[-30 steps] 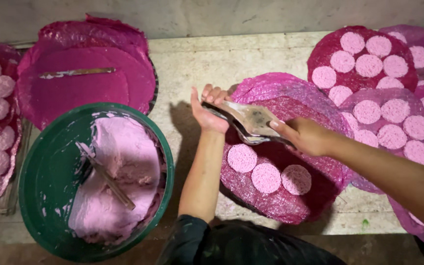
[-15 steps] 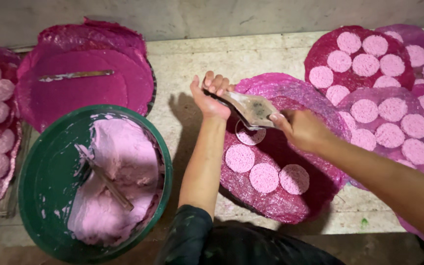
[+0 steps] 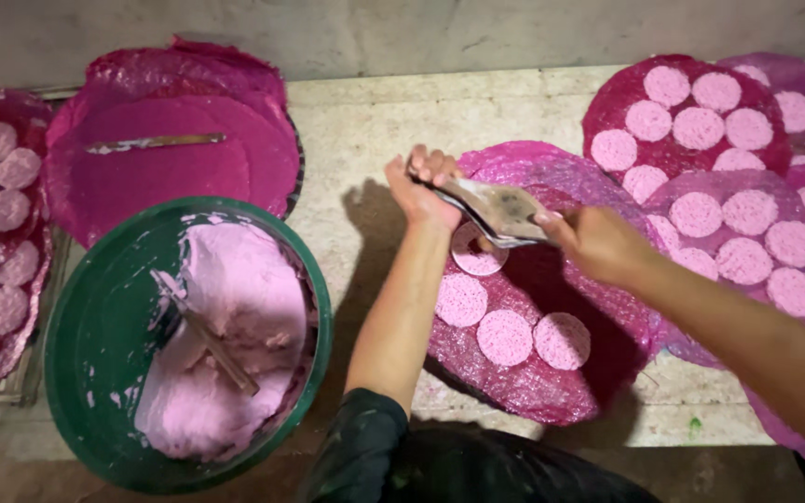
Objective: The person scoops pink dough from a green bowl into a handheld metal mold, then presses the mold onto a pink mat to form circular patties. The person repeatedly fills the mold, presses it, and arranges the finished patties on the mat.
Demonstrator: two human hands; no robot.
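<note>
Pale stone tabletop [image 3: 365, 140]: both hands have lowered, left hand [image 3: 421, 186] and right hand [image 3: 598, 244] gripping a metal scraper [image 3: 500, 212], adding a fourth pink disc [image 3: 475, 251] to the magenta tray [image 3: 552, 373].

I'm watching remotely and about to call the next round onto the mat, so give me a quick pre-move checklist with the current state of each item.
1. Left hand grips the far end of the flat metal tool: ok.
2. Right hand holds the near end of the tool: ok.
3. Tool sits above the newest pink round: ok.
4. Free room on the magenta mat beside its four rounds: ok.
5. Pink paste left in the green tub, stick resting in it: ok.
6. Whether paste clings under the tool: cannot tell.
</note>
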